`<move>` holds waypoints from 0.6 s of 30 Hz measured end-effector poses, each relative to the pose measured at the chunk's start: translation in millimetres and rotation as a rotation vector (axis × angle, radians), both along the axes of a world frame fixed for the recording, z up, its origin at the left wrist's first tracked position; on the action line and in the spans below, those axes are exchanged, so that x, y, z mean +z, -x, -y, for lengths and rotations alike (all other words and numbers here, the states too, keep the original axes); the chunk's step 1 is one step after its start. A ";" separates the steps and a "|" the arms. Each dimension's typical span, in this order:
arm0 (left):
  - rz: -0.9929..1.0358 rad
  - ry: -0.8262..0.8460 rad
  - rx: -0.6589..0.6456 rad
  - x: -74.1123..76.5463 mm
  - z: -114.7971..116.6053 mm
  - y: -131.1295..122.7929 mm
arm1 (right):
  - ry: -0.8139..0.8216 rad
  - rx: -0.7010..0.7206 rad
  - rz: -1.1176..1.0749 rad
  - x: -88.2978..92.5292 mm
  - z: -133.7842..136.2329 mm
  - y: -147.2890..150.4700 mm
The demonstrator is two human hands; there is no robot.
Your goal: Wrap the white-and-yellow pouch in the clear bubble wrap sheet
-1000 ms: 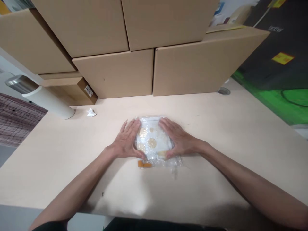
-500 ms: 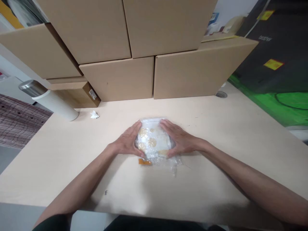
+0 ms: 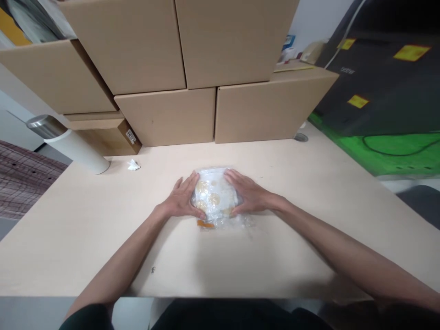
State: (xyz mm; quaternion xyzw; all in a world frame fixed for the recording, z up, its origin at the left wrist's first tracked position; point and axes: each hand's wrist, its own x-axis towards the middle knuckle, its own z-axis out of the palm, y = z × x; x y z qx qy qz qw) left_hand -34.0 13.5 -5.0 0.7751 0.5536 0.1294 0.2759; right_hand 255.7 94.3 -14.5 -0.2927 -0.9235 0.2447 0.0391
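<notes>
A flat white packet with yellowish round marks, wrapped in clear plastic (image 3: pixel 216 195), lies on the pale table (image 3: pixel 165 256) in the head view. My left hand (image 3: pixel 184 197) grips its left side, thumb at the near corner and fingers at the far corner. On the opposite side, my right hand (image 3: pixel 249 192) holds the packet the same way. Loose clear film spreads out from the packet's near edge. An orange strip (image 3: pixel 205 224) shows at the near left of it.
Large cardboard boxes (image 3: pixel 165 117) stand stacked along the table's back. At the back left are a white bottle with a metal cap (image 3: pixel 79 149), a small brown box (image 3: pixel 106 137) and a crumpled white scrap (image 3: pixel 133 165). A dark case (image 3: pixel 385 91) rests on green material at right.
The camera view has shifted a little. Both hands still hold the packet's sides, and the fingers of my left hand look slightly more spread.
</notes>
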 end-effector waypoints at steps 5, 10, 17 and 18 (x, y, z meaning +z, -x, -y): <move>-0.014 -0.035 0.137 17.3 25.7 -12.3 | 0.177 -0.149 -0.155 4.7 14.1 -8.9; 0.083 -0.104 0.004 29.0 62.8 -43.2 | 0.574 -0.657 -0.712 -3.4 34.6 -13.2; 0.087 -0.159 -0.002 3.7 66.5 -64.7 | 0.825 -0.829 -0.990 0.7 38.6 -0.5; 0.129 -0.163 0.017 2.9 66.0 -64.1 | 0.837 -0.826 -0.996 2.3 39.2 -0.5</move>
